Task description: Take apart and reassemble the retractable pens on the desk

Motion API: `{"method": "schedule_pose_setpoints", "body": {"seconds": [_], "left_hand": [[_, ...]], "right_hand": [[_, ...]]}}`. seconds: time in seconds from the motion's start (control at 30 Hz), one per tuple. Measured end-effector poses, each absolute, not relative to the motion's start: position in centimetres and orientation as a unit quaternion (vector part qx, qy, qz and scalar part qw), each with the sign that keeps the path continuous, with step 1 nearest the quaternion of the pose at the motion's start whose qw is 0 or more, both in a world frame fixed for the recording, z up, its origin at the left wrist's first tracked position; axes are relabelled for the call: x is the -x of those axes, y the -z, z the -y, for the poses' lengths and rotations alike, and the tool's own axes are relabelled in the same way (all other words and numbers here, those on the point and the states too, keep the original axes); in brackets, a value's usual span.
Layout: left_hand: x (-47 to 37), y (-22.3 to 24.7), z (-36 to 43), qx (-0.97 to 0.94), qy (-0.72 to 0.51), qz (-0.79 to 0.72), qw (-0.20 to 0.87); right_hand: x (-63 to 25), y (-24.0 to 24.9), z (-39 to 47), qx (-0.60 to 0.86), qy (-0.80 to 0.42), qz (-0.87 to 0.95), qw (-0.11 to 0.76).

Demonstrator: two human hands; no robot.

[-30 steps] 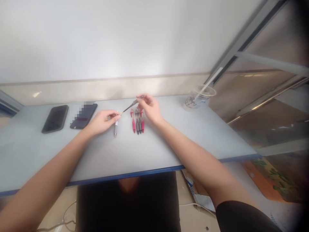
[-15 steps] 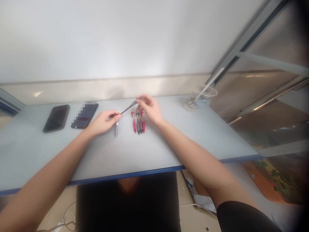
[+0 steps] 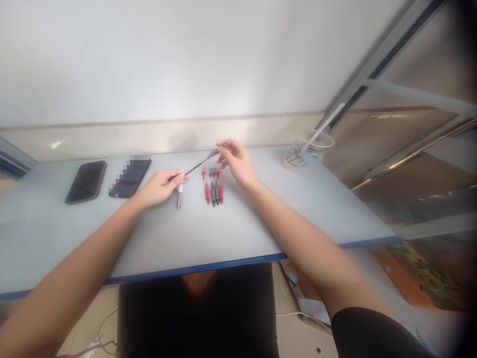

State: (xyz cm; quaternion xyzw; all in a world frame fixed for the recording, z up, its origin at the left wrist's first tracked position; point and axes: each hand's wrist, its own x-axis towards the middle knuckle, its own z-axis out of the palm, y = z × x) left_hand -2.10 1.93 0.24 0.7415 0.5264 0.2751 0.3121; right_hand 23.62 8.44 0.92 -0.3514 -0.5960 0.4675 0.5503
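Note:
My left hand [image 3: 160, 188] is closed, its thumb and fingertips pinching one end of a thin dark pen refill [image 3: 196, 168]. The refill slants up to the right and meets a grey pen barrel [image 3: 212, 153]. My right hand [image 3: 239, 163] pinches that barrel by its far end, above the table. Under my left fingertips lies a white and grey pen [image 3: 179, 200], its upper part partly covered. Below my right hand several click pens lie side by side: red pens [image 3: 207, 194] on the outside and grey pens [image 3: 213, 194] between them.
Two dark phones lie at the left, a near one [image 3: 86, 183] and another [image 3: 131, 179] partly blurred out. A clear plastic cup [image 3: 303, 151] with a white straw stands at the back right, by the wall. The table's blue front edge [image 3: 194, 270] runs before my lap.
My right hand has moved slightly up and right with the grey barrel, and more of the dark refill shows between my hands. My left hand has shifted slightly left.

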Motion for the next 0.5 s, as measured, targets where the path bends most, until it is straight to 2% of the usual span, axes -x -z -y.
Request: {"method": "schedule_pose_setpoints", "body": {"seconds": [0.3, 0.5], "left_hand": [[1.8, -0.1, -1.8, -0.743, -0.282, -0.522, 0.31], [1.4, -0.2, -1.5, -0.737, -0.314, -0.518, 0.299]], "right_hand": [[-23.3, -1.0, -8.1, 0.343, -0.517, 0.579, 0.529], [-23.1, -1.4, -7.1, 0.328, -0.563, 0.606, 0.457]]}}
